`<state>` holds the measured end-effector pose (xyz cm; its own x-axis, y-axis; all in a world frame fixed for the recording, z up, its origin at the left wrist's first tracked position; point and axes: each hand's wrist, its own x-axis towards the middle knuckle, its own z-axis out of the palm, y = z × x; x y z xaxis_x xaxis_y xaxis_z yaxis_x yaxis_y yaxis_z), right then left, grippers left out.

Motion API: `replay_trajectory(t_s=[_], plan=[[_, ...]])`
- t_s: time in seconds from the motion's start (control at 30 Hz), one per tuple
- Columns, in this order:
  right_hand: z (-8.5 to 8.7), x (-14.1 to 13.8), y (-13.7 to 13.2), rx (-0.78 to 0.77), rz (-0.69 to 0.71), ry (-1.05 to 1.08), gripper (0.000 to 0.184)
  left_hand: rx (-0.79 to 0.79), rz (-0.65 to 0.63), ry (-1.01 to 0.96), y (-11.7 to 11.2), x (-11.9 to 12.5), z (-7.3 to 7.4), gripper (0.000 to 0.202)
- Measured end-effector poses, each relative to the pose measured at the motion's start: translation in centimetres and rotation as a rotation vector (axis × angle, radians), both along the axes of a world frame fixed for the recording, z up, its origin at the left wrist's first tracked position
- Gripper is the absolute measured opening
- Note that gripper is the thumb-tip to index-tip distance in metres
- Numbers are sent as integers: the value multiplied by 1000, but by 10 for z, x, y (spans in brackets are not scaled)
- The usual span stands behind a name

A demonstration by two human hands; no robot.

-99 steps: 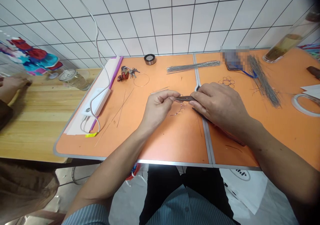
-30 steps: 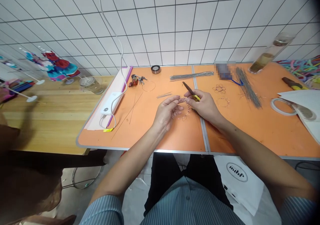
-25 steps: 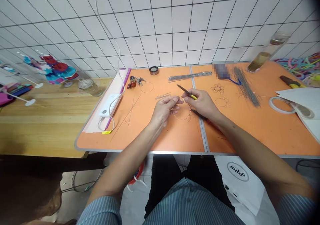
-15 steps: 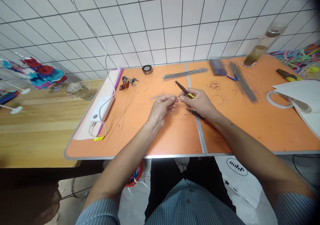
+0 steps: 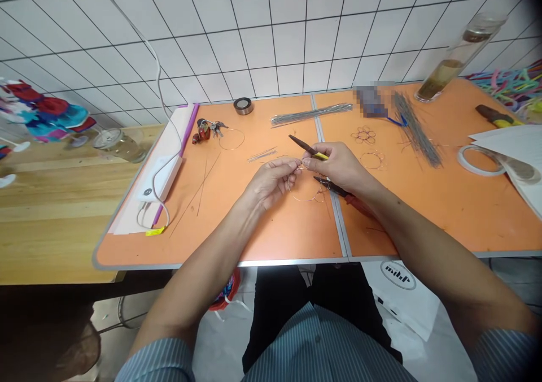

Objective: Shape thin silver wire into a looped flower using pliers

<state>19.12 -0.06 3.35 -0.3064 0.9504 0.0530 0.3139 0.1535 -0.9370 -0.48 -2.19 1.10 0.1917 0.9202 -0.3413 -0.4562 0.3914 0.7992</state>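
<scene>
Over the middle of the table, my left hand (image 5: pixel 277 181) pinches a thin wire ring (image 5: pixel 302 200) with small loops on its right side. My right hand (image 5: pixel 336 164) meets it at the ring's top edge, thumb and finger closed on the wire there. Tucked in that same hand is a slim dark pointed tool (image 5: pixel 301 143) with a yellow part, its tip facing up and left; its exact kind is unclear. Red-handled pliers (image 5: pixel 355 202) lie under my right wrist, partly covered by the ring and forearm. Fingers hide the wire's pinched end.
Behind my hands lie a wire bundle (image 5: pixel 311 114), a tape roll (image 5: pixel 243 105) and keys (image 5: pixel 217 127). Rightward are a wire flower (image 5: pixel 363 135), another wire bundle (image 5: pixel 417 130), white tape (image 5: pixel 478 164) and a tall glass bottle (image 5: pixel 449 68). A white power strip (image 5: pixel 158 181) lies left.
The view has shifted slightly, so most things on the table sit a little higher. Both hands stay together at the wire, and more of the ring's loops show below the right hand.
</scene>
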Motion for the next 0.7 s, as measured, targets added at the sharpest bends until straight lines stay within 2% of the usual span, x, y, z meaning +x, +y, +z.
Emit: replay_trajectory(t_s=[0.23,0.7], plan=[[-2,-3,0,-2,9,-14,23,58,51,-3,2,-1,-7,5],[3,-10,-4,0,-1,-35,25,79,82,53,1,-1,-2,9]])
